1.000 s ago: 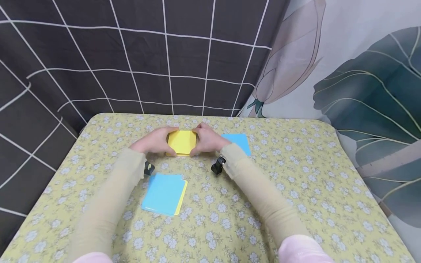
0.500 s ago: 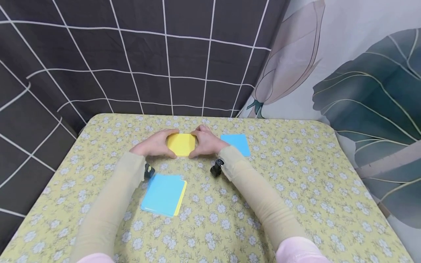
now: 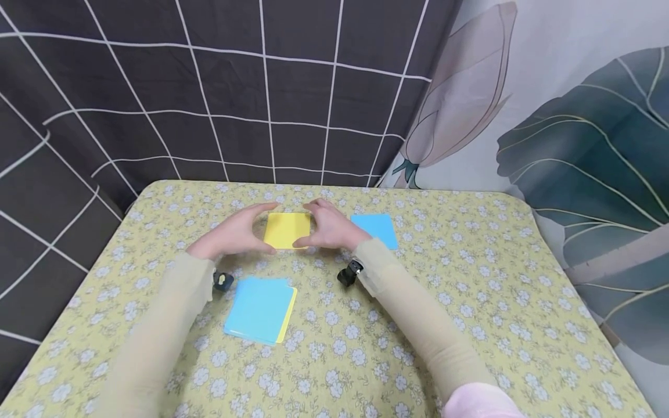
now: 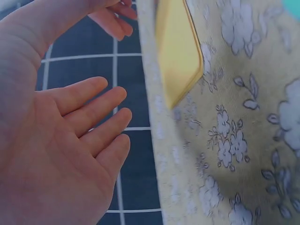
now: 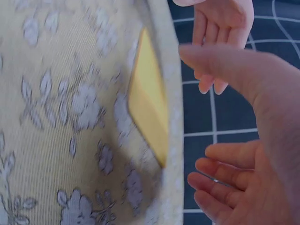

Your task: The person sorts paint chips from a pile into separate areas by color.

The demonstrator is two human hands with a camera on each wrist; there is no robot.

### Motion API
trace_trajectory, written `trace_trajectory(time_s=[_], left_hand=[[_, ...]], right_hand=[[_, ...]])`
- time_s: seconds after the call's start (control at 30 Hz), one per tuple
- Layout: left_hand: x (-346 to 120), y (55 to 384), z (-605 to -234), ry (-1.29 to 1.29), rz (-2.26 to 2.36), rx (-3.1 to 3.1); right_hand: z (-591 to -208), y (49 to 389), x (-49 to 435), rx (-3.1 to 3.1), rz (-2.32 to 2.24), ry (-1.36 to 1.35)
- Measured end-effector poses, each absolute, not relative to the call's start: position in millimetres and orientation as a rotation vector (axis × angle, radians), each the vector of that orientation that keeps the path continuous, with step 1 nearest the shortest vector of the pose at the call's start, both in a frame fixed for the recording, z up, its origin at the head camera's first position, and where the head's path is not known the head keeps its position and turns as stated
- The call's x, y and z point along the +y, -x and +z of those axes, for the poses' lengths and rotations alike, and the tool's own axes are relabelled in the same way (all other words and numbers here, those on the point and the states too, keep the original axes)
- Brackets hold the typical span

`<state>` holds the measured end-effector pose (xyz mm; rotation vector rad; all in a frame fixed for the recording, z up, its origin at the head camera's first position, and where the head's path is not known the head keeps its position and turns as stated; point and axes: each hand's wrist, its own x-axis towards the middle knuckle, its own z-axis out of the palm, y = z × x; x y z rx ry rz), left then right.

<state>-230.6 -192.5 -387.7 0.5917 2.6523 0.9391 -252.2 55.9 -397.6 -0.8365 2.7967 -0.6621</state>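
A small stack of square yellow paper sheets (image 3: 286,230) lies flat near the back of the table. At its left side my left hand (image 3: 237,231) stands apart from it, thumb and fingers spread; the left wrist view shows the palm (image 4: 61,150) and relaxed fingers with nothing in them. On the other side my right hand (image 3: 334,226) hovers close, its thumb overlapping the stack's front right corner in the head view. In the right wrist view the yellow stack (image 5: 147,101) lies on the cloth, away from the loosely bent fingers of the right hand (image 5: 239,183).
A blue sheet (image 3: 375,227) lies to the right, behind my right wrist. Nearer me, blue sheets (image 3: 258,310) rest over a yellow one whose edge sticks out at the right. The flowered tablecloth (image 3: 355,354) reaches the dark checked curtain (image 3: 298,93) at the back.
Both hands held the yellow stack by its sides and lowered it flat to the cloth. They have since let go, with the left hand drawing away leftward.
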Motion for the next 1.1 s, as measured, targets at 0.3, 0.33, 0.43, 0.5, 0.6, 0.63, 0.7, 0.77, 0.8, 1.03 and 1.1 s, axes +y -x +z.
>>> trace_trajectory(time_s=[0.3, 0.33, 0.43, 0.5, 0.6, 0.63, 0.7, 0.77, 0.8, 1.03, 1.1], left_hand=[[-198, 180, -379, -0.674, 0.921, 2.713], [-199, 174, -380, -0.683, 0.919, 2.714], [-204, 158, -383, -0.707, 0.912, 2.72], [-207, 148, -386, -0.713, 0.901, 2.713], [-212, 134, -390, -0.71, 0.866, 2.689], [-214, 130, -391, -0.718, 0.852, 2.68], [-216, 123, -393, -0.743, 0.83, 2.667], [-218, 117, -394, -0.779, 0.818, 2.657], [-219, 115, -395, -0.801, 0.808, 2.655], [-222, 108, -403, -0.825, 0.796, 2.637], [-222, 109, -405, -0.804, 0.803, 2.643]], right_hand=[[-385, 223, 53, 2.839, -0.725, 0.914], [-384, 219, 53, 2.838, -0.73, 0.928], [-384, 205, 52, 2.827, -0.715, 0.943], [-383, 194, 51, 2.809, -0.675, 0.938], [-384, 179, 47, 2.756, -0.617, 0.964], [-384, 173, 46, 2.738, -0.598, 0.979], [-386, 163, 43, 2.709, -0.571, 1.019], [-388, 154, 40, 2.695, -0.542, 1.061], [-390, 149, 38, 2.69, -0.527, 1.077], [-402, 126, 31, 2.652, -0.454, 1.1], [-405, 121, 29, 2.652, -0.426, 1.095]])
